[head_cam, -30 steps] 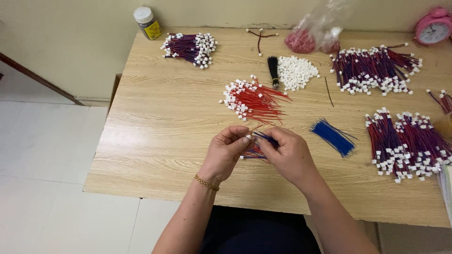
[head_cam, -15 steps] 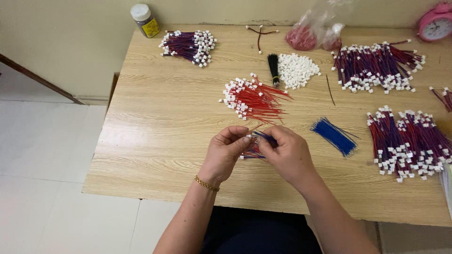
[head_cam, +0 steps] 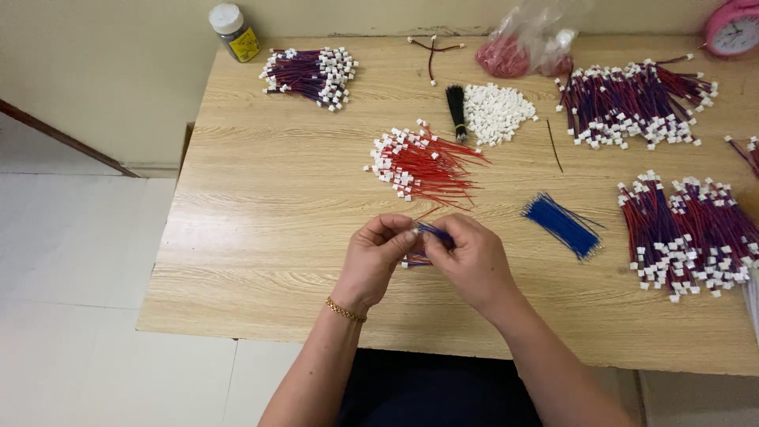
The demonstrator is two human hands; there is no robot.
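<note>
**Two hands working a small wire bundle at the worktop's near edge**

A person's left hand (head_cam: 378, 257) and right hand (head_cam: 472, 261) are meeting just inside the near edge of the wooden worktop (head_cam: 261, 237), fingertips pressed together around a small bundle of blue and red wires (head_cam: 423, 243). Most of that bundle is hidden behind the fingers, so what sits at its tip is hard to make out. The left hand is curling inward, thumb and forefinger pinching the wires, a gold bracelet (head_cam: 345, 309) lying at the wrist. The right hand is arching over them, its fingertips closing on the same strands; both forearms are running off the bottom of the view.

Compared with a second ago, the hands are holding the same spot and the same grip, with only the view shifting slightly.

Beyond the hands, a loose fan of red wires with white connectors (head_cam: 415, 164) is lying mid-worktop, with a bunch of blue wires (head_cam: 560, 224) to its right. Further back are sitting a heap of white connectors (head_cam: 496, 112) and a black wire bundle (head_cam: 456, 112). Finished red-and-blue harnesses (head_cam: 688, 233) are crowding the right edge, partly cut off. At the far edge, a capped bottle (head_cam: 234, 32), a plastic bag (head_cam: 530, 43) and a pink clock (head_cam: 734, 28), cropped at the corner, are standing.
</note>
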